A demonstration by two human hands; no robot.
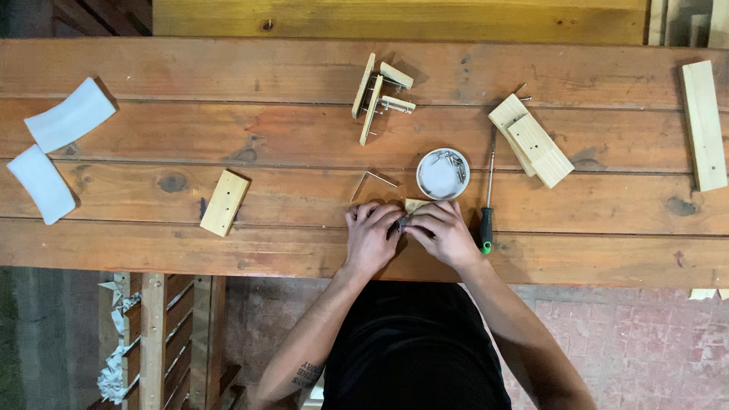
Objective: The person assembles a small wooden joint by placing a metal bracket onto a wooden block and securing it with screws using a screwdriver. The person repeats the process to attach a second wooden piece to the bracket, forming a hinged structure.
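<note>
Both hands meeting at table edge: left hand (371, 237) and right hand (443, 231) curled shut around small wooden piece (414, 205) and tiny metal part, barely visible. Could slip; nearby screw dish (443, 174) could tip if elbowed.

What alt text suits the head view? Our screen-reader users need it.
Both hands, left hand and right hand, meet over a small wooden piece on a plank workbench. Nearby lie a white dish of screws, a green-handled screwdriver and loose wooden blocks.
</note>
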